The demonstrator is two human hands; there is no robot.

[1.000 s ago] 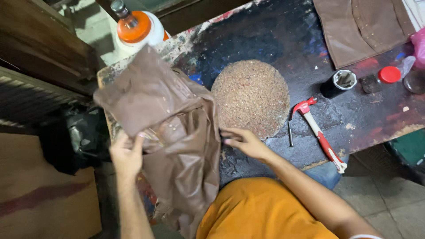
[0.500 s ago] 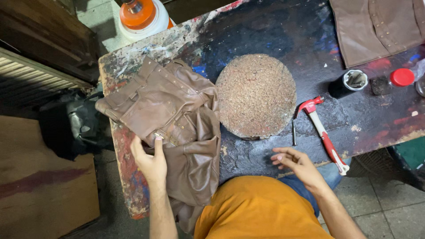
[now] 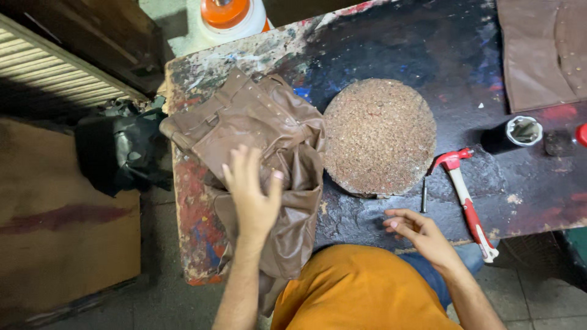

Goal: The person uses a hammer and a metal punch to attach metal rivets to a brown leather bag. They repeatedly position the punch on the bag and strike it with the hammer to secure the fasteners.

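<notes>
Brown leather garment (image 3: 263,140) is lying bunched at the worktable's (image 3: 391,36) left edge, partly hanging off. Left hand (image 3: 254,192) is hovering over it, fingers spread; right hand (image 3: 419,232) is loosely open (holding nothing). Unweighted, that leather could be sliding floorward.

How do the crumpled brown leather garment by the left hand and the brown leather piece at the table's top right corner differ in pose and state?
The crumpled brown leather garment is bunched and folded, hanging over the near edge of the table; the brown leather piece lies flat and smooth. The left hand is over the garment; the right hand is near neither, and nothing touches the flat piece. The garment is fully in view; the piece is cut off by the frame. Both are brown, with small studs.
</notes>
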